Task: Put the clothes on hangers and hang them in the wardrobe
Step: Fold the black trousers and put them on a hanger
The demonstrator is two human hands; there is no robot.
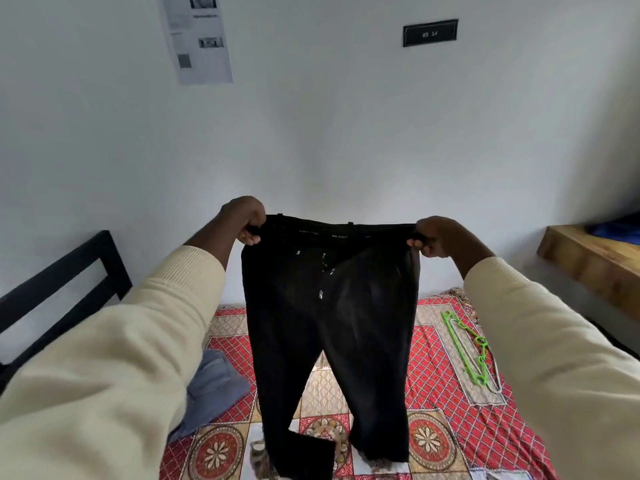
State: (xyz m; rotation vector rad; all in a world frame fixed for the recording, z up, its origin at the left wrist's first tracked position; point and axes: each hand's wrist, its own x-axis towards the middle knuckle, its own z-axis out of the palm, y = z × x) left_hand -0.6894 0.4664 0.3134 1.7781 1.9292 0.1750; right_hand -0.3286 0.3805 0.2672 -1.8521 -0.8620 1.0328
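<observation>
A pale wall [346, 133] fills the far side of the room, and below it a bed [450, 427] runs across under a red patterned cover with flower medallions. Held up over that bed is a pair of black trousers [329, 323], spread flat by the waistband with both legs hanging down; the lower end of the left leg is folded and lies on the cover, the other cuff reaching down to it as well. The person's arms come in from either side in cream sleeves [121, 358]. At the bed's left end stands a dark frame [62, 282], and at the right edge a wooden surface [588, 261] sticks out from the wall with something blue on it. A grey garment [214, 386] lies crumpled on the cover, left of the trousers. On the right part of the bed lie green hangers [464, 344], well apart from the trousers. A printed sheet [195, 38] and a small dark plate [430, 32] are fixed high on the wall. The left hand [246, 218] pinches one corner of the waistband, fingers curled round the cloth; the right hand [433, 235] grips the other corner the same way.
</observation>
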